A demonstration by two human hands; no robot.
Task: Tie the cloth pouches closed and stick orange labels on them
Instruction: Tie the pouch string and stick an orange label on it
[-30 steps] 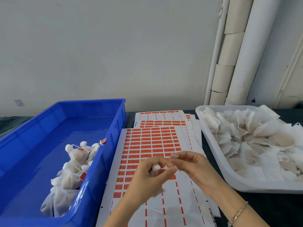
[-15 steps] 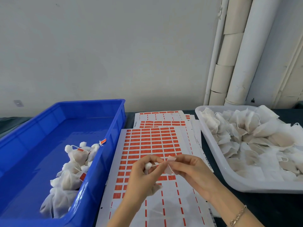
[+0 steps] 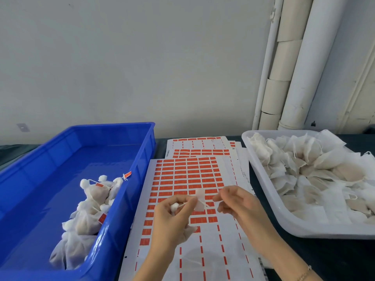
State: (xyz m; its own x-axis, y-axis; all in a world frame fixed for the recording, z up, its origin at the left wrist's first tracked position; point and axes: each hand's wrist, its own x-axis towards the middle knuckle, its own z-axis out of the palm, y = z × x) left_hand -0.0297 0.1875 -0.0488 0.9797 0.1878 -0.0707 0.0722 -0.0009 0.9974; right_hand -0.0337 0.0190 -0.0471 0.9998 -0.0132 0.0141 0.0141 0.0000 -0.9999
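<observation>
Print on orange sticker sheets (image 3: pixel 188 175) under the fingers is unreadable. Left hand (image 3: pixel 172 218) pinches a small white cloth pouch (image 3: pixel 174 207); right hand (image 3: pixel 237 203) pinches its string (image 3: pixel 185 203).

One camera sits on the person's head. It looks forward and down over a dark table (image 3: pixel 345 258) to a pale wall (image 3: pixel 121 57), which fills the top half of the frame. The left hand (image 3: pixel 172 218) and right hand (image 3: pixel 237 203) are very near, low in the middle, and the arms run off the bottom edge. The wide view also takes in a blue bin (image 3: pixel 111 125) at lower left, a white tray (image 3: pixel 284 220) at right and pipes (image 3: pixel 300 78) at upper right.
</observation>
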